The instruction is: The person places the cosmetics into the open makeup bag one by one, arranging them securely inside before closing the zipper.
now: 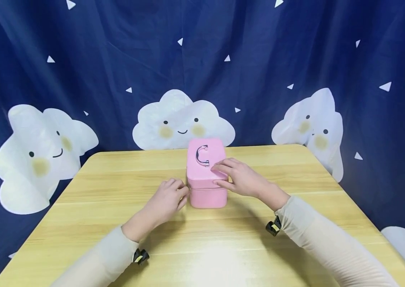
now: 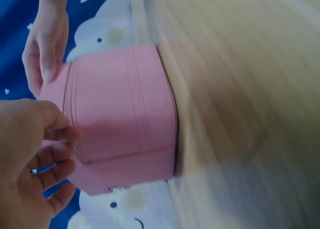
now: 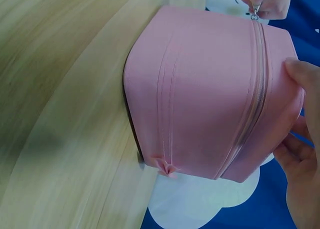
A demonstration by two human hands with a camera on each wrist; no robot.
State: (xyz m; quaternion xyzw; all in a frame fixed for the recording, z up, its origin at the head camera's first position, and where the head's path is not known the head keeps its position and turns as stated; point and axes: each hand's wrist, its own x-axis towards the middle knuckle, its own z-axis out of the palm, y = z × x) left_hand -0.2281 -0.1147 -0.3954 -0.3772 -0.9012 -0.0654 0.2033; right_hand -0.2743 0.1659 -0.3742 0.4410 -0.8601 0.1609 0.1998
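Note:
A pink zippered case [image 1: 208, 197] with a silver handle [image 1: 202, 155] on its lid stands upright on the table. My left hand [image 1: 166, 199] is at its left side, low by the lid seam. In the right wrist view this left hand [image 3: 270, 1] pinches the metal zipper pull [image 3: 255, 12] at one end of the zipper [image 3: 259, 89]. My right hand [image 1: 243, 177] holds the near right edge of the lid, thumb [image 3: 300, 69] against its side and fingers over its top. The lid is down on the case.
The wooden table [image 1: 116, 171] has a far edge just behind the case. A dark blue curtain [image 1: 202, 52] with white clouds hangs behind it. A small pink bow [image 3: 166, 167] sticks out from the case's side. Each wrist wears a small black camera [image 1: 273, 226].

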